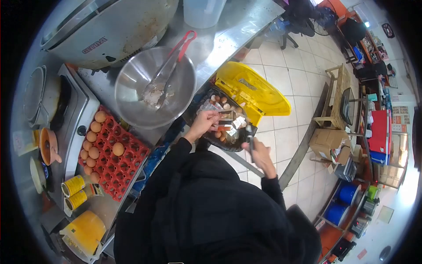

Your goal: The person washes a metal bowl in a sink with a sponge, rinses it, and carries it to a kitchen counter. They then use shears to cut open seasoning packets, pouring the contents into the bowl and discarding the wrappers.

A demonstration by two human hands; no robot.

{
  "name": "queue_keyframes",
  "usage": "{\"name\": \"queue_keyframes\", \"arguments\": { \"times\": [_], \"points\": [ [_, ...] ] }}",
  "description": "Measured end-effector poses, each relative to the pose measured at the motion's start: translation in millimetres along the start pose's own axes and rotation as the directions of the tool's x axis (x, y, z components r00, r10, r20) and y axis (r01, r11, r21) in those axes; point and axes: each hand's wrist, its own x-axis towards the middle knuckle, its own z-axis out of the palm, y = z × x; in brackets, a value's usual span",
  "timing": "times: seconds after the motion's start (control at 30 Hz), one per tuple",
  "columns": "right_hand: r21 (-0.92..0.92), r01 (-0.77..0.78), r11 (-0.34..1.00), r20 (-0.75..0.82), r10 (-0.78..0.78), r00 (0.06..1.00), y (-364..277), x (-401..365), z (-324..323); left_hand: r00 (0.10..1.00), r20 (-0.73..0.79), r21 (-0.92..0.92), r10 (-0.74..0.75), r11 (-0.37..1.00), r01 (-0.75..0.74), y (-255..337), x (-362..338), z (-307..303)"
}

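My left hand (204,125) is closed, pinching a small brown-and-red packet (226,115) above the open trash bin. My right hand (262,157) grips a dark-handled tool (251,143) just right of the bin; its kind is hard to make out. Inside the black trash bin (235,146) lie eggshells (224,100) and scraps of wrapper. The bin's yellow lid (259,90) is swung back. On the steel counter, to the left, stands a metal mixing bowl (127,99) with pale powdery stuff (154,95) inside and red-handled tongs (183,46) resting in it.
A red egg tray (114,163) with several brown eggs sits near the counter edge, beside yellow cans (72,187) and a container of yellow liquid (85,229). A large Getra machine (118,35) stands behind the bowl. A wooden bench (332,99) and cardboard box (327,143) are to the right.
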Motion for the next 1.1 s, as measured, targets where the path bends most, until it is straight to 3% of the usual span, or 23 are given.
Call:
{"name": "queue_keyframes", "arguments": {
  "times": [0.03, 0.07, 0.13, 0.2, 0.27, 0.33, 0.4, 0.43, 0.47, 0.53, 0.67, 0.7, 0.8, 0.83, 0.87, 0.93, 1.03, 1.1],
  "points": [
    [0.068, -0.013, 0.998, -0.007, 0.014, 1.0, 10, 2, -11, 1.0, -0.011, 0.001, 0.006, 1.0, -0.006, 7, 0, 1],
    [0.03, -0.048, 0.998, -0.069, 0.05, 0.996, 2, 1, -28, 1.0, 0.019, -0.031, 0.001, 1.0, -0.001, 25, -6, 4],
    [-0.056, -0.1, 0.993, -0.013, 0.099, 0.995, -10, 21, -57, 1.0, 0.029, -0.064, 0.001, 0.998, 0.001, 64, -24, 4],
    [-0.128, 0.072, 0.989, -0.173, -0.094, 0.98, -27, 52, -63, 0.995, 0.03, -0.202, 0.1, 0.975, -0.092, 108, -42, 1],
    [-0.318, 0.114, 0.941, -0.198, -0.184, 0.963, -73, 89, -71, 0.987, -0.04, -0.147, 0.155, 0.976, -0.159, 156, -69, -18],
    [-0.468, 0.19, 0.863, -0.304, -0.359, 0.883, -109, 138, -62, 0.944, -0.216, 0.058, 0.251, 0.968, -0.244, 189, -96, -47],
    [-0.595, 0.204, 0.777, -0.345, -0.476, 0.809, -153, 180, -54, 0.842, -0.395, 0.299, 0.368, 0.918, -0.261, 197, -113, -88],
    [-0.619, 0.227, 0.752, -0.324, -0.507, 0.799, -174, 196, -51, 0.75, -0.506, 0.456, 0.427, 0.87, -0.187, 198, -120, -105],
    [-0.641, 0.249, 0.726, -0.302, -0.537, 0.787, -193, 209, -48, 0.712, -0.519, 0.536, 0.472, 0.829, -0.159, 203, -129, -111],
    [-0.711, 0.243, 0.66, -0.244, -0.556, 0.795, -217, 238, -36, 0.66, -0.578, 0.673, 0.48, 0.738, 0.053, 198, -136, -126],
    [-0.63, 0.369, 0.683, -0.152, -0.574, 0.804, -229, 278, -24, 0.681, -0.594, 0.703, 0.429, 0.688, 0.179, 175, -128, -147],
    [-0.517, 0.415, 0.749, -0.136, -0.55, 0.824, -233, 264, -37, 0.674, -0.613, 0.696, 0.412, 0.685, 0.214, 173, -125, -148],
    [-0.43, 0.414, 0.802, -0.484, -0.592, 0.644, -251, 210, -64, 0.638, -0.64, 0.709, 0.428, 0.649, 0.276, 174, -122, -148],
    [-0.31, 0.71, 0.632, -0.493, -0.745, 0.449, -263, 183, -57, 0.661, -0.592, 0.747, 0.461, 0.621, 0.237, 174, -120, -148],
    [-0.18, 0.912, 0.37, -0.532, -0.816, 0.226, -276, 153, -40, 0.688, -0.541, 0.782, 0.485, 0.59, 0.199, 171, -118, -147],
    [-0.216, 0.973, 0.087, -0.336, -0.942, 0.01, -296, 106, -1, 0.682, -0.544, 0.785, 0.489, 0.583, 0.208, 171, -116, -143],
    [-0.266, 0.961, 0.07, -0.229, -0.973, 0.007, -302, 102, 40, 0.661, -0.543, 0.798, 0.518, 0.564, 0.213, 175, -115, -139],
    [-0.118, 0.989, 0.089, -0.258, -0.965, 0.056, -311, 121, 52, 0.727, -0.446, 0.871, 0.522, 0.44, 0.219, 176, -120, -141]
  ]
}}
